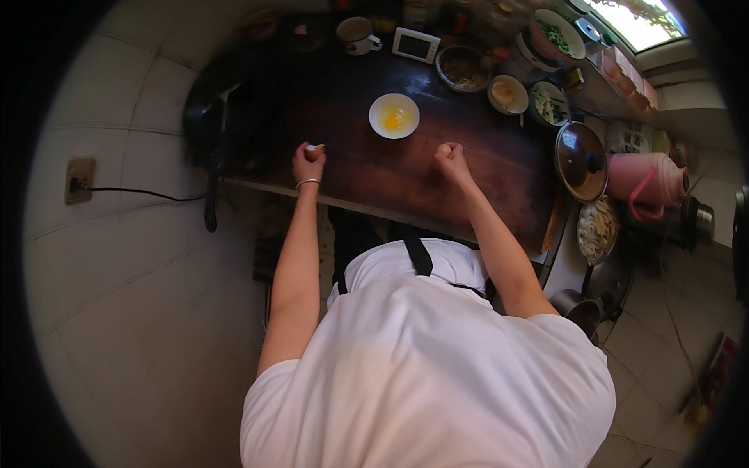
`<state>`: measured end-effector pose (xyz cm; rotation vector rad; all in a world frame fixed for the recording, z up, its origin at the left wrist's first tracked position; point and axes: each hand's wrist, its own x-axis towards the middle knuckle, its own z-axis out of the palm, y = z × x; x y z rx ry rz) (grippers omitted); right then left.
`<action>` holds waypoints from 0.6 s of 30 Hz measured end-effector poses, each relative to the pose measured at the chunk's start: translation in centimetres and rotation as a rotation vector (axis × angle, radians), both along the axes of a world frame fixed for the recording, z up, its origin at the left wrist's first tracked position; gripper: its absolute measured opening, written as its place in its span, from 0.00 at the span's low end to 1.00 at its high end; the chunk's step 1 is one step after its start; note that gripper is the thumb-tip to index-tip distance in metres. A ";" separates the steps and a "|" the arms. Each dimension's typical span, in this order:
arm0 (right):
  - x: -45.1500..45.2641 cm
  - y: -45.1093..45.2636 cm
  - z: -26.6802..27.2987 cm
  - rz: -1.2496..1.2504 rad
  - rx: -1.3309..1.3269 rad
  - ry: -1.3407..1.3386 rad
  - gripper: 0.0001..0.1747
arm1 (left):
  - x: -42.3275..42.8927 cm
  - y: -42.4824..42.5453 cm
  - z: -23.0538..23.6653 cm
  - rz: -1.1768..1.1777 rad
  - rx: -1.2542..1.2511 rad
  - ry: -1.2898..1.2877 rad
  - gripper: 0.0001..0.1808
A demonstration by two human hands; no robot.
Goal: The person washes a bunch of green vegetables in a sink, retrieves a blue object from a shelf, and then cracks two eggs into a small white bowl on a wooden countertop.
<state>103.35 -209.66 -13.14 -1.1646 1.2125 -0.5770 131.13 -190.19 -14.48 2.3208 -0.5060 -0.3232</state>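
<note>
A white bowl [381, 104] holding raw egg with yellow yolk [394, 119] stands on the dark wooden tabletop [363, 169]. To the left of the bowl, my left hand [306, 168] grips a broken brown eggshell [314, 153], its white inner edge facing up. My right hand [456, 162], to the right of the bowl, is closed around a light brown egg [444, 150]. Fingers cover much of that egg, so I cannot tell if it is whole. Both hands are apart from the bowl, on its near side.
At left sits a dark wok [202, 117] with a long handle. Along the back are an enamel mug [354, 35], a white-framed display [415, 45] and a glass bowl [462, 69]. Food bowls [508, 93], a glass lid [580, 158] and a pink thermos [643, 181] line the right.
</note>
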 end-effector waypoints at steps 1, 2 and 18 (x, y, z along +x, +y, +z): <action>-0.9 -0.5 0.2 0.151 -0.257 0.218 0.24 | 0.6 0.4 -0.7 0.037 -0.022 -0.018 0.33; -1.6 -0.9 0.4 0.307 -0.511 0.437 0.24 | 1.4 0.9 -1.3 0.023 -0.031 -0.023 0.34; -2.2 -0.2 2.6 0.523 -0.991 0.339 0.27 | -2.7 -0.5 4.0 -0.070 -0.087 -0.152 0.27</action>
